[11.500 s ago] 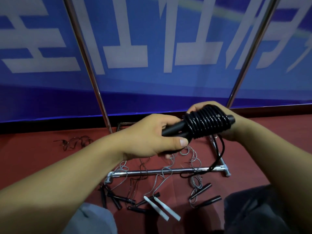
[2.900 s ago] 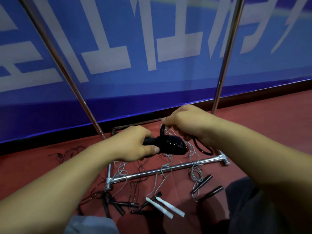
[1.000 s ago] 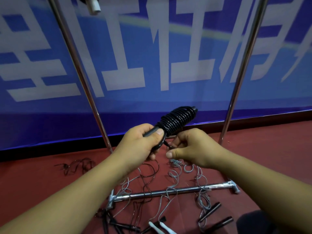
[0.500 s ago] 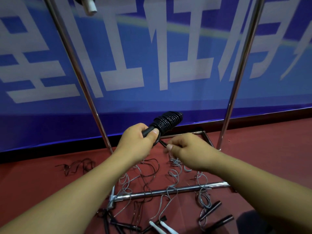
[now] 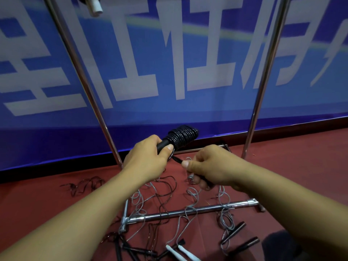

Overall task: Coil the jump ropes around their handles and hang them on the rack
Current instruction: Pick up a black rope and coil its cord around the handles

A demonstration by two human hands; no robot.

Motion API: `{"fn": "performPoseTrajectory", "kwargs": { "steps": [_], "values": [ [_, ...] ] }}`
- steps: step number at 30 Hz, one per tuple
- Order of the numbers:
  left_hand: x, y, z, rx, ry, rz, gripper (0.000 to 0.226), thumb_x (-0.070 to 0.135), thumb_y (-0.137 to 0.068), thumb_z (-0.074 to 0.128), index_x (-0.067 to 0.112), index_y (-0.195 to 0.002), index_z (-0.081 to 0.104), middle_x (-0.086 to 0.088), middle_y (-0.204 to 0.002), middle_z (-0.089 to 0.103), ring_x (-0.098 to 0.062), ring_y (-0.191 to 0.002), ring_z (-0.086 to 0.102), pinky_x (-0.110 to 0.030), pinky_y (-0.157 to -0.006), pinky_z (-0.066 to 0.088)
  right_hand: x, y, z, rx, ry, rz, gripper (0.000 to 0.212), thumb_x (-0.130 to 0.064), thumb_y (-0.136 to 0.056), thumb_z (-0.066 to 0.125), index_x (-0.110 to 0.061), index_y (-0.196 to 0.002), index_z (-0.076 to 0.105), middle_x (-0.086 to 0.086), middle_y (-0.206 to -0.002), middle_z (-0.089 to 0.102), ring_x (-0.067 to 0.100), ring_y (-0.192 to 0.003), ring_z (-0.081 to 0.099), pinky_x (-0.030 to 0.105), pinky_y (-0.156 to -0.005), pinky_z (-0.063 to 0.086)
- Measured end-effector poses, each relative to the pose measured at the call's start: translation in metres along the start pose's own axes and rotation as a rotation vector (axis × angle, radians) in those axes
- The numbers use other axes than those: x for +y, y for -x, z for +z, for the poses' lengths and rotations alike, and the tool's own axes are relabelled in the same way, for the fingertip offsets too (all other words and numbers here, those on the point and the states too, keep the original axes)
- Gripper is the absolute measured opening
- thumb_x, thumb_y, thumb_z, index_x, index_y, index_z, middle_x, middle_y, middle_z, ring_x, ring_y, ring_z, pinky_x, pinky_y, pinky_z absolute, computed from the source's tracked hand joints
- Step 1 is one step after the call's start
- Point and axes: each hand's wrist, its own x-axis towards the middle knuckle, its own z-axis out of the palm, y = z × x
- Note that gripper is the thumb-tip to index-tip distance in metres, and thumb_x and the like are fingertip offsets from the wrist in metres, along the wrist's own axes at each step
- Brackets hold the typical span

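My left hand (image 5: 147, 160) grips the black handles of a jump rope whose black cord is wound in a tight coil (image 5: 181, 137) around them; the coil points up and to the right. My right hand (image 5: 211, 166) pinches the loose black end of that cord (image 5: 177, 159) just below the coil. The chrome rack rises in front of me, with a left upright (image 5: 84, 81), a right upright (image 5: 263, 78) and a base bar (image 5: 188, 211) on the floor. Uncoiled grey and black ropes (image 5: 163, 196) lie tangled across the base.
Black handles (image 5: 233, 232) and two white handles (image 5: 180, 252) lie on the red floor near my knees. A white handle (image 5: 93, 6) hangs at the top left by the rack. A blue banner wall stands behind. Another dark cord (image 5: 82, 185) lies left.
The coil has dropped lower and tilted flatter since a second ago. My right hand stays below it, pinching the cord's end. The view has shifted slightly.
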Motion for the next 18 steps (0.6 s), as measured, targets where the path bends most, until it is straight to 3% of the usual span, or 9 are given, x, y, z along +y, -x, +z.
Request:
{"fn": "performPoseTrajectory", "kwargs": {
  "steps": [4,7,10,15,18],
  "values": [
    [-0.0069,-0.0024,-0.0008,-0.030,-0.035,0.005,0.027,0.052,-0.095,0.054,0.027,-0.087,0.050,0.007,-0.076,0.059,-0.014,-0.072,0.058,-0.035,-0.066,0.047,0.0024,-0.0012,-0.0038,0.064,0.045,-0.022,0.030,-0.026,-0.097,0.060,-0.010,-0.072,0.065,0.000,-0.057,0.062,0.013,-0.049,0.056,0.030,-0.054,0.050],
    [-0.0090,-0.0025,0.0009,-0.077,-0.055,0.008,0.025,0.051,-0.095,0.056,0.027,-0.091,0.051,0.006,-0.079,0.060,-0.015,-0.074,0.059,-0.036,-0.068,0.048,0.0030,-0.0026,-0.0082,0.160,0.069,-0.058,0.030,-0.026,-0.096,0.062,-0.011,-0.071,0.068,0.003,-0.059,0.065,0.015,-0.051,0.056,0.035,-0.056,0.052],
    [-0.0084,-0.0022,0.0027,-0.124,-0.055,0.012,0.023,0.049,-0.095,0.057,0.026,-0.093,0.051,0.004,-0.083,0.060,-0.017,-0.075,0.058,-0.037,-0.069,0.048,0.0020,-0.0015,-0.0095,0.245,0.162,-0.122,0.026,-0.028,-0.096,0.062,-0.018,-0.073,0.069,-0.011,-0.050,0.063,0.006,-0.044,0.055,0.023,-0.048,0.045],
    [-0.0074,-0.0029,0.0036,-0.185,-0.054,0.013,0.024,0.048,-0.095,0.058,0.026,-0.091,0.050,0.002,-0.085,0.060,-0.018,-0.075,0.060,-0.036,-0.067,0.048,0.0008,0.0010,-0.0082,0.343,0.300,-0.272,0.021,-0.033,-0.094,0.063,-0.020,-0.082,0.074,0.003,-0.062,0.066,0.020,-0.061,0.064,0.034,-0.058,0.052],
    [-0.0064,-0.0008,0.0041,-0.234,-0.054,0.041,0.025,0.047,-0.092,0.062,0.025,-0.088,0.052,0.001,-0.084,0.062,-0.019,-0.076,0.061,-0.035,-0.066,0.047,0.0005,0.0007,-0.0087,0.367,0.325,-0.319,0.017,-0.035,-0.092,0.067,-0.022,-0.086,0.077,0.000,-0.065,0.068,0.018,-0.062,0.063,0.035,-0.060,0.052]
  ]
}}
